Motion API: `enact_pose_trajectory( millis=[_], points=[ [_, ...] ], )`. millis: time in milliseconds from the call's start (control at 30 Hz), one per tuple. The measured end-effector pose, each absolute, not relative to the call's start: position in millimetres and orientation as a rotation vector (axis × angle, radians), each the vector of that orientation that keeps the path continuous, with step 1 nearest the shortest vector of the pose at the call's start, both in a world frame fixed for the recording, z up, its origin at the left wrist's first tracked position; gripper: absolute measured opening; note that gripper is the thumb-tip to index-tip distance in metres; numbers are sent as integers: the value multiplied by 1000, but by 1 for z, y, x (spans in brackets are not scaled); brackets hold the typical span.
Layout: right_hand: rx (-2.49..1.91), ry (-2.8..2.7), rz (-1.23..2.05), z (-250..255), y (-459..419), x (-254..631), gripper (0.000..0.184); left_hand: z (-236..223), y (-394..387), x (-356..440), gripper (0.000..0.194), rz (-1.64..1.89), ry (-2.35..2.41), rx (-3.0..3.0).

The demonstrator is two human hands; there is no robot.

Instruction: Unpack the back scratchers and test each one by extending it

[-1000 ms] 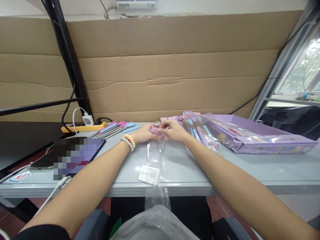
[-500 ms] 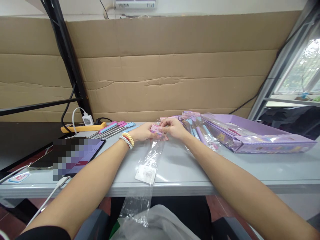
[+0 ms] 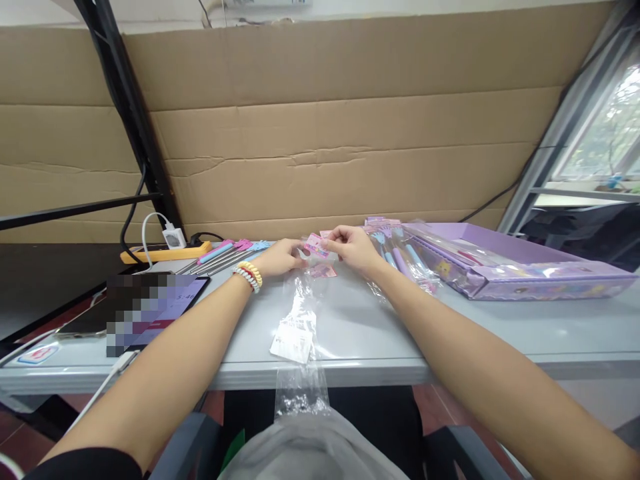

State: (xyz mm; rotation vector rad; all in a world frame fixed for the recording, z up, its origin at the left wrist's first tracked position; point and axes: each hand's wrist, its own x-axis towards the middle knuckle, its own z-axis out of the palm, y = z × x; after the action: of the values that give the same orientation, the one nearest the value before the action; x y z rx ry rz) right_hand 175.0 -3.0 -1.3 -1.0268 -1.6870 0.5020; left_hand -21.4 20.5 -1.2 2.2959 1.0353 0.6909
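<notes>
My right hand (image 3: pixel 353 248) pinches a small pink printed card (image 3: pixel 315 245) between thumb and fingertips, above the table. Just left of it, my left hand (image 3: pixel 281 259) is closed on the top end of a long clear plastic bag (image 3: pixel 302 303). The bag drapes toward me and over the table's front edge, and a white label (image 3: pixel 292 343) shows on it. Another pink card (image 3: pixel 323 270) lies below the hands, by the bag's top; whether it is inside the bag I cannot tell.
Bagged blue and purple fork-like sticks (image 3: pixel 400 257) lie right of my hands, beside a purple tray box (image 3: pixel 550 283). To the left are loose metal-shafted sticks (image 3: pixel 225 257), a yellow power strip (image 3: pixel 170 255) and a tablet (image 3: pixel 170 307). Cardboard (image 3: pixel 350 133) stands behind the table.
The pink card has come away from my left fingers and is now in my right hand, slightly raised. My left hand has shifted a little left, and the bag's lower end has swung.
</notes>
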Motion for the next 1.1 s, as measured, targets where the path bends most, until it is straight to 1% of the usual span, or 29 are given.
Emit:
enact_pose_trajectory(
  millis=[133, 200, 300, 400, 533, 700, 867, 900, 1033, 1100],
  points=[
    [-1017, -1498, 503, -4, 6, 179, 27, -4, 30, -23, 20, 917, 1150, 2174],
    [-1085, -1505, 470, -6, 9, 182, 24, -4, 33, -23, 16, 1038, 1168, 2100],
    [-1197, -1589, 407, -10, 10, 183, 16, -3, 35, -23, 10, 1098, 1172, 2034],
    [-1252, -1674, 414, -11, 9, 180, 10, -2, 35, -22, 17, 1117, 1160, 2027],
    [-1294, -1710, 473, -11, 7, 177, 8, -4, 33, -20, 25, 1095, 1115, 2048],
    [-1378, -1711, 504, -13, 11, 178, 9, -3, 29, -19, 25, 1075, 1073, 2055],
    [-1537, -1906, 228, -21, 17, 180, 7, -3, 27, -17, 17, 1070, 1060, 2012],
    [-1553, -1921, 193, -22, 18, 181, 8, -4, 28, -17, 16, 1065, 1062, 2011],
    [-1499, -1895, 199, -22, 17, 180, 25, -7, 31, -17, 15, 1040, 1067, 2067],
    [-1388, -1872, 234, -19, 13, 178, 25, -8, 31, -18, 16, 1038, 1072, 2134]
  ],
)
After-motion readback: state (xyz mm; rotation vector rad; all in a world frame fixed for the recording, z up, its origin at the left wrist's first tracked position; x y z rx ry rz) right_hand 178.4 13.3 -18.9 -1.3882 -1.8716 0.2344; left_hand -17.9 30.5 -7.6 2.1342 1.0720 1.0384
